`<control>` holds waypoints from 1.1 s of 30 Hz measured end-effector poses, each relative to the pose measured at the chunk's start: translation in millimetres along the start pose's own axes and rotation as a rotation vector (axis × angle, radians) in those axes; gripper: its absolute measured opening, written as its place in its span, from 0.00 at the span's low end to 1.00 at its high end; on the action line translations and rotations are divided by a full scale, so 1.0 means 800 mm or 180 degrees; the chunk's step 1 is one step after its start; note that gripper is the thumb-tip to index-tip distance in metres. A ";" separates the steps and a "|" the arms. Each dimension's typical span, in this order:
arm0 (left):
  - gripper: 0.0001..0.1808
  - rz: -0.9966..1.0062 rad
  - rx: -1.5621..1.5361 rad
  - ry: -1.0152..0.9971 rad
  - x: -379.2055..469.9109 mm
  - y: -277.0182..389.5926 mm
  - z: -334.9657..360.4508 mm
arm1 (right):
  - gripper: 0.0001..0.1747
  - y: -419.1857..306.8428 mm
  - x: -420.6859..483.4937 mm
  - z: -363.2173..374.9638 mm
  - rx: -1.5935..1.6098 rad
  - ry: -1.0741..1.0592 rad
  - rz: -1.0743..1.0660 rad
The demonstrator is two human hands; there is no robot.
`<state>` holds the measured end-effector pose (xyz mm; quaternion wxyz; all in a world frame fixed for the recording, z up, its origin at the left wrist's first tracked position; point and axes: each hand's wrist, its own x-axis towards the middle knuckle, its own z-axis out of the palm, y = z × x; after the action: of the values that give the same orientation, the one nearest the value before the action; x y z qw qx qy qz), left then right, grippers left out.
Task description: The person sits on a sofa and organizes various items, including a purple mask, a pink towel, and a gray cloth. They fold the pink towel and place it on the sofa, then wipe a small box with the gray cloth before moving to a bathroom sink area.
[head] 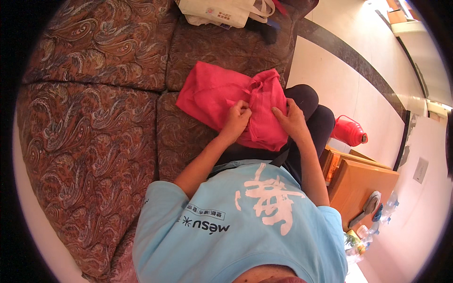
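A bright pink-red cloth bundle [230,85] rests across my lap and the sofa seat beside it. Its fabric is folded and gathered, and a narrow loop or strap of the same colour stands up near its right part. My left hand [239,115] pinches the fabric near the middle of the bundle, fingers curled. On the right edge, my right hand [292,118] grips the cloth with its thumb on top; its other fingers are partly hidden behind the fabric. Whether the bundle is a bag or a garment, I cannot tell.
Brown paisley sofa cushions [95,120] spread to the left. An off-white tote bag [219,12] with printed writing lies at the far end. To the right, a red thermos flask [348,131] is near my knees, beside a wooden cabinet [361,191] with several plastic bottles [374,228] by it.
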<state>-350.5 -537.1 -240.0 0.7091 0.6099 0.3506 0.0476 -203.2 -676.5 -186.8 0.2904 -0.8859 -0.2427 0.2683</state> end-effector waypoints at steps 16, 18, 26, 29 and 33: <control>0.27 0.1766 0.0528 -0.0561 0.013 0.018 0.089 | 0.21 -0.035 -0.091 -0.053 0.1398 0.0969 -0.0188; 0.28 0.1598 0.0270 -0.0510 0.018 0.026 0.093 | 0.21 -0.027 -0.108 -0.059 0.1415 0.1029 -0.0066; 0.44 0.0909 -0.0162 -0.0072 0.033 0.047 0.104 | 0.24 -0.003 -0.143 -0.038 0.0990 0.1359 0.0002; 0.39 0.0994 -0.0869 -0.0109 0.045 0.051 0.101 | 0.24 0.002 -0.146 -0.037 0.0979 0.1327 0.0111; 0.33 0.0776 -0.2184 -0.0051 0.052 0.061 0.065 | 0.27 0.009 -0.144 -0.035 0.1567 0.1411 0.0228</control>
<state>-272.7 -547.1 -213.7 0.8643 0.3741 0.2334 0.2419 -269.0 -759.8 -134.2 0.5319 -0.8339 -0.0702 0.1297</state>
